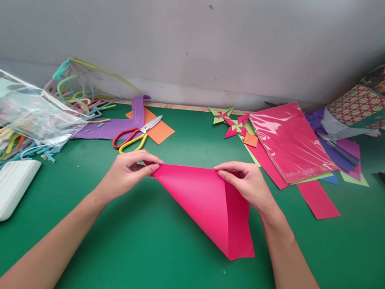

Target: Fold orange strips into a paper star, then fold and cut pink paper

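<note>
A sheet of pink paper (199, 198) is held over the green table, bent over on itself so that one flap crosses another. My left hand (128, 173) pinches its upper left corner between thumb and fingers. At the upper right of the sheet, my right hand (246, 184) pinches the top edge, with part of the paper hanging down behind and below it. The paper's lower tip points toward me. Scissors (134, 136) with one red and one yellow handle lie just beyond my left hand, their blades partly apart.
Purple paper (108, 129) and an orange sheet (162, 128) lie near the scissors. Several foam strips, a clear plastic sleeve (28, 105) and a white power strip (4, 191) crowd the left. Folded paper pieces (234, 126) and a wrapped pink pack (292, 142) lie at the back right.
</note>
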`<control>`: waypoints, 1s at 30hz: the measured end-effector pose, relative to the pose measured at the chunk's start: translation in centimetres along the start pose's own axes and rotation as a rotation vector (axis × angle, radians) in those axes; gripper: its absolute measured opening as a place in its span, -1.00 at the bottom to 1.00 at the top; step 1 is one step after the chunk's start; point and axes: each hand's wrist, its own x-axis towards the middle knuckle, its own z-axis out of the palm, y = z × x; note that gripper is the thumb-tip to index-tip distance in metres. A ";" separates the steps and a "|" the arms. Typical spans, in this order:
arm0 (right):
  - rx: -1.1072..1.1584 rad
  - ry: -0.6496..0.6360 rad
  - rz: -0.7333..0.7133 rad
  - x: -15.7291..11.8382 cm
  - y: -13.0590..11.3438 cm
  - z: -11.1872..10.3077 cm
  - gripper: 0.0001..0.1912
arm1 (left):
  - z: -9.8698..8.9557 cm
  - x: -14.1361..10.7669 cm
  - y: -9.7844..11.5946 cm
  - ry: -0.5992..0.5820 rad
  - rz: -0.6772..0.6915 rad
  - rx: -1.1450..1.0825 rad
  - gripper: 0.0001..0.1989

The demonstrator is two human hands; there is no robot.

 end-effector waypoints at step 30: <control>-0.016 0.008 -0.020 0.0 -0.1 0.0 -0.83 | -0.1 0.0 -0.3 0.005 0.034 0.001 -0.84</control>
